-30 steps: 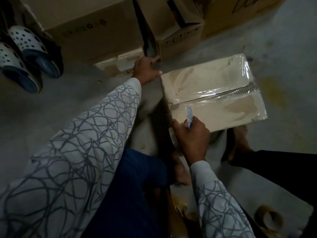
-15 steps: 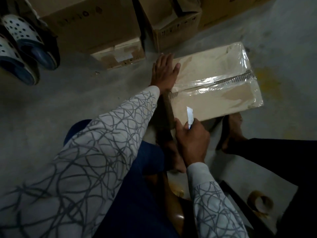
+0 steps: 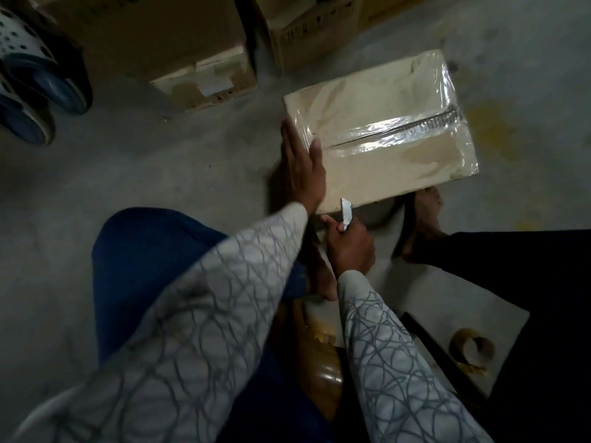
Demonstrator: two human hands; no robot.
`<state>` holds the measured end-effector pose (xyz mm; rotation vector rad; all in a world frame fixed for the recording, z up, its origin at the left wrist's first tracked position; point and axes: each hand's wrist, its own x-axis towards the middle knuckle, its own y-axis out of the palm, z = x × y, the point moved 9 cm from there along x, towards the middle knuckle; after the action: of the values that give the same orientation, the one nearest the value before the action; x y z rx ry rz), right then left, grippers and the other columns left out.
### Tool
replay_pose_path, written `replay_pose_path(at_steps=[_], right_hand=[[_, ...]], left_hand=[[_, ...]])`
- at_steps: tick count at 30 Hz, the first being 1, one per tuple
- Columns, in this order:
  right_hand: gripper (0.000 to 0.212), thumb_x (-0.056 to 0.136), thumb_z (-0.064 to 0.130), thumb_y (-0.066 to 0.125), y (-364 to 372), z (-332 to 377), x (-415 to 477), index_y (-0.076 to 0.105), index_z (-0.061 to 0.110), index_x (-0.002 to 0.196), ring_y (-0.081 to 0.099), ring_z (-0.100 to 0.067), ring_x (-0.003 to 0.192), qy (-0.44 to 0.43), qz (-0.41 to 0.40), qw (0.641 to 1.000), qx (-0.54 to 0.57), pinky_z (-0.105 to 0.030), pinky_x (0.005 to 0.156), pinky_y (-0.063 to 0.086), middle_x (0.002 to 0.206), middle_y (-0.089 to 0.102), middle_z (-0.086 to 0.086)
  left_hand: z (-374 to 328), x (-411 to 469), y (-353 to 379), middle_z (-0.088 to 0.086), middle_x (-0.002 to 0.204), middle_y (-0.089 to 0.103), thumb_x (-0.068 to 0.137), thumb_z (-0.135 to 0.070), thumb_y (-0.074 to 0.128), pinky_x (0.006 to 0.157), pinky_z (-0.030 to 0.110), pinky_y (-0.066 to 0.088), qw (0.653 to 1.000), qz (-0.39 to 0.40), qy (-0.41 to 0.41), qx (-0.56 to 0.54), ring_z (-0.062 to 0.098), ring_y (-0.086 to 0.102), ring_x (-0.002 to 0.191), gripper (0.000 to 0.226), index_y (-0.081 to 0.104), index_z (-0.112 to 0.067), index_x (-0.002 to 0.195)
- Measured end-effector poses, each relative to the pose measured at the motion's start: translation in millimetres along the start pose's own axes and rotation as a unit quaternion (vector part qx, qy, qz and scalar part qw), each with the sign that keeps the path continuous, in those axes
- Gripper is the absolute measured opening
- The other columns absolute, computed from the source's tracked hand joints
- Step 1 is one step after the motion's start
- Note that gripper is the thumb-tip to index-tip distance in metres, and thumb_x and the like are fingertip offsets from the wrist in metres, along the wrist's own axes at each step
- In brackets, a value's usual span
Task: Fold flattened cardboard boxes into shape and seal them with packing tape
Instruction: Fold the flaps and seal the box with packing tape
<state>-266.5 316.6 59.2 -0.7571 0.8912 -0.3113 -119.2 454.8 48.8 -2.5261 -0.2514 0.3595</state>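
1. Box [image 3: 367, 174] sat on the floor ahead of the knees; its left edge is pressed by the left hand [image 3: 303, 167], fingers straight together.
2. Cutter [image 3: 345, 210] is gripped in the curled right hand [image 3: 350, 247], blade up beside the left wrist: a nick could be caught there.
3. Tape [image 3: 399, 129] end under the palm can't be made out.

Only the blade of a utility knife [image 3: 345, 211] shows, its handle buried in the right hand [image 3: 350, 247]. The left hand [image 3: 303, 167] covers the taped cardboard box's [image 3: 383, 94] near-left edge, hiding where the clear tape [image 3: 387, 131] ends. Perforated clogs [image 3: 32, 81] run off the left edge. Stacked cartons [image 3: 153, 36] are cropped at the top, their print too dim to read. The left sleeve [image 3: 192, 330] blurs toward the bottom edge.
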Motion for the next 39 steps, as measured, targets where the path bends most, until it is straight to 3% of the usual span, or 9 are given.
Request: replay_pose_path(at_steps=[6, 9, 14, 17, 20, 22, 28, 32, 39], right_hand=[[0.042, 0.089, 0.055, 0.066, -2, -3, 3, 0.068, 0.013, 0.087, 0.065, -0.036, 0.097, -0.021, 0.045, 0.998, 0.038, -0.038, 0.077, 0.049, 0.101, 0.071, -0.017], [0.046, 0.083, 0.051, 0.076, -7, 3, 3, 0.054, 0.017, 0.062, 0.063, -0.029, 0.08, -0.058, 0.096, 0.99, 0.087, -0.034, 0.071, 0.046, 0.079, 0.067, -0.013], [0.019, 0.087, 0.019, 0.074, -8, -3, -15, 0.061, 0.013, 0.075, 0.058, -0.021, 0.078, -0.008, 0.178, 0.953, 0.244, -0.034, 0.072, 0.046, 0.079, 0.061, -0.012], [0.011, 0.096, 0.015, 0.062, -11, 4, -32, 0.063, 0.008, 0.088, 0.062, -0.026, 0.087, -0.007, 0.211, 0.936, 0.281, -0.035, 0.079, 0.047, 0.087, 0.064, -0.009], [0.037, 0.107, 0.028, 0.043, -39, 7, -36, 0.046, -0.001, 0.131, 0.056, -0.04, 0.121, -0.073, 0.144, 0.982, 0.099, -0.037, 0.093, 0.041, 0.124, 0.058, -0.021], [0.034, 0.103, 0.019, 0.047, -60, 20, -32, 0.041, -0.002, 0.13, 0.056, -0.049, 0.114, -0.171, 0.078, 0.98, -0.056, -0.044, 0.087, 0.043, 0.123, 0.059, -0.031], [0.035, 0.099, 0.015, 0.047, -48, 58, -38, 0.045, 0.007, 0.133, 0.061, -0.043, 0.108, -0.386, 0.119, 0.812, -0.421, -0.043, 0.075, 0.043, 0.122, 0.06, -0.024], [0.037, 0.103, 0.017, 0.043, -58, 65, -42, 0.044, 0.011, 0.139, 0.057, -0.04, 0.115, -0.411, 0.102, 0.777, -0.466, -0.039, 0.07, 0.025, 0.126, 0.057, -0.02], [0.04, 0.101, 0.025, 0.048, -25, 54, -23, 0.051, 0.013, 0.139, 0.059, -0.042, 0.115, -0.379, 0.101, 0.78, -0.488, -0.044, 0.09, 0.047, 0.127, 0.061, -0.022]], left_hand=[[25, -54, 7, 0.009, 0.162, 0.032, 0.101, -0.058, 0.044, 0.121, 0.037, 0.025, 0.966, 0.05, -0.189, -0.169, 0.024, 0.038, 0.144, 0.071, 0.023, -0.024, 0.16], [78, -128, 26, 0.01, 0.131, 0.067, 0.059, -0.092, 0.064, 0.108, 0.056, 0.046, 0.834, 0.109, -0.403, -0.361, 0.032, 0.063, 0.122, 0.102, 0.063, -0.024, 0.135], [65, -185, 12, 0.012, 0.105, 0.074, 0.081, -0.052, 0.072, 0.083, 0.043, 0.053, 0.79, 0.203, -0.443, -0.372, 0.031, 0.069, 0.093, 0.046, 0.075, -0.017, 0.11], [70, -185, 4, 0.017, 0.112, 0.073, 0.069, -0.052, 0.08, 0.088, 0.051, 0.055, 0.795, 0.188, -0.457, -0.352, 0.038, 0.068, 0.105, 0.051, 0.076, -0.02, 0.108], [69, -185, -3, 0.019, 0.115, 0.071, 0.082, -0.042, 0.075, 0.07, 0.04, 0.058, 0.815, 0.151, -0.457, -0.322, 0.033, 0.068, 0.091, 0.044, 0.071, -0.017, 0.118], [65, -185, -3, 0.017, 0.111, 0.071, 0.083, -0.038, 0.076, 0.059, 0.035, 0.055, 0.816, 0.144, -0.453, -0.329, 0.031, 0.067, 0.083, 0.043, 0.07, -0.017, 0.12], [58, -198, -9, 0.016, 0.114, 0.069, 0.079, -0.05, 0.074, 0.055, 0.042, 0.056, 0.804, 0.159, -0.477, -0.318, 0.033, 0.067, 0.088, 0.057, 0.062, -0.02, 0.126], [56, -204, -6, 0.019, 0.118, 0.065, 0.079, -0.055, 0.073, 0.06, 0.047, 0.059, 0.79, 0.183, -0.491, -0.319, 0.036, 0.066, 0.096, 0.065, 0.056, -0.02, 0.131], [57, -205, -4, 0.016, 0.114, 0.068, 0.081, -0.051, 0.071, 0.059, 0.045, 0.057, 0.783, 0.204, -0.503, -0.303, 0.034, 0.065, 0.089, 0.062, 0.058, -0.016, 0.13]])
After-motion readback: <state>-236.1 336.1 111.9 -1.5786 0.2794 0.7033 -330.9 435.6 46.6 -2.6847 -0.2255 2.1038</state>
